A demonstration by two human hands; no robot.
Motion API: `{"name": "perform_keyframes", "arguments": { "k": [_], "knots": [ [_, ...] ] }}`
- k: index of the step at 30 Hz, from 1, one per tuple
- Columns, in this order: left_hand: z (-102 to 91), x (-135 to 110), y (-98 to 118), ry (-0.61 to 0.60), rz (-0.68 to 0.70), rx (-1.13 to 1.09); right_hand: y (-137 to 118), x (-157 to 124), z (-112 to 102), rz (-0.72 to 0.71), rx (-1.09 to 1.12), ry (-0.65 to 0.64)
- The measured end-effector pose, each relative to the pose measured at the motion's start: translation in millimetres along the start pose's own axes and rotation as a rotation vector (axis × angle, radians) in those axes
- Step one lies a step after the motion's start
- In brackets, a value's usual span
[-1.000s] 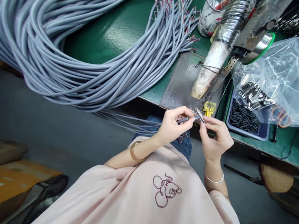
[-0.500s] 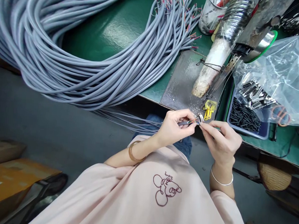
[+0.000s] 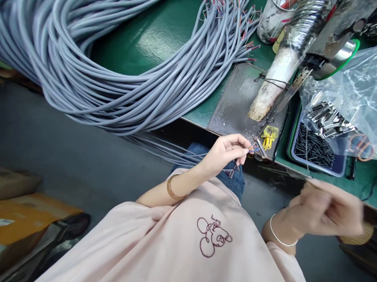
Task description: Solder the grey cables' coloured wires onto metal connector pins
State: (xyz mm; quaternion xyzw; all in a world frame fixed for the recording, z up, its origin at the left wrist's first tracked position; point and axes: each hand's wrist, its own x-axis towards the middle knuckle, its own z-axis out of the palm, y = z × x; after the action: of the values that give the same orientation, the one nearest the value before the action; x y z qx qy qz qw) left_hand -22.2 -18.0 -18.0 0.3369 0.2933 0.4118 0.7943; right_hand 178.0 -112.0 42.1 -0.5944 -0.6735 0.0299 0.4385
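Observation:
My left hand (image 3: 230,151) pinches a grey cable near its stripped end. Coloured wires (image 3: 253,147) fan out past the fingertips to a metal multi-pin connector (image 3: 260,147), held at the table's front edge. My right hand (image 3: 327,207) is off to the right, smeared by motion, with its fingers curled together. A thin wire (image 3: 307,153) runs up from its fingertips past the parts bin. Below my left hand, other wired connectors (image 3: 232,172) hang over my lap. A yellow clip-like piece (image 3: 270,137) lies just beyond the held connector.
A large bundle of grey cables (image 3: 140,88) covers the green table's left side. A foil-wrapped duct (image 3: 270,90) and a slanted metal tool (image 3: 292,89) reach down over the metal plate (image 3: 231,101). The blue bin (image 3: 340,168) holds black tubes and bagged metal parts.
My right hand has moved away from the connector, to the right and toward me. My left hand keeps hold of the cable, and the connector is now turned, showing its row of pins.

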Motion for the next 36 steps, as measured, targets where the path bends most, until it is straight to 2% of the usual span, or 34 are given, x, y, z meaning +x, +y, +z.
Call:
{"name": "perform_keyframes", "arguments": {
  "k": [2,5,7,13,19,23,26,28,32,36],
  "knots": [
    [1.7,-2.5,-0.8,-0.014,0.003,0.085,-6.4,0.7,16.1,0.043,-0.103,0.060],
    [4.3,-5.5,-1.2,-0.023,0.001,0.163,-8.0,5.2,42.8,-0.003,-0.161,-0.066],
    [4.8,-6.1,-1.6,-0.035,-0.004,0.163,-4.5,7.0,52.0,-0.055,-0.169,-0.135],
    [2.3,-6.0,-3.8,-0.024,-0.023,0.152,1.3,1.0,48.3,-0.141,-0.129,-0.177],
    [3.4,-8.3,-3.0,0.000,0.000,0.154,1.7,-0.7,49.7,-0.269,0.004,-0.342],
    [4.9,-9.0,-2.1,0.020,-0.027,0.192,4.4,5.8,48.0,-0.212,-0.108,-0.184],
    [5.2,-9.3,-1.4,-0.003,-0.040,0.215,6.7,11.2,46.1,-0.211,-0.167,-0.242],
    [5.2,-9.5,-0.8,-0.014,-0.043,0.211,7.5,13.0,46.3,-0.144,-0.121,-0.270],
    [5.5,-10.2,-0.6,-0.019,-0.054,0.212,6.8,12.8,48.5,0.047,0.027,-0.250],
    [6.3,-11.0,-1.9,-0.035,-0.055,0.224,3.7,13.5,48.1,0.089,0.054,-0.243]
  ]
}}
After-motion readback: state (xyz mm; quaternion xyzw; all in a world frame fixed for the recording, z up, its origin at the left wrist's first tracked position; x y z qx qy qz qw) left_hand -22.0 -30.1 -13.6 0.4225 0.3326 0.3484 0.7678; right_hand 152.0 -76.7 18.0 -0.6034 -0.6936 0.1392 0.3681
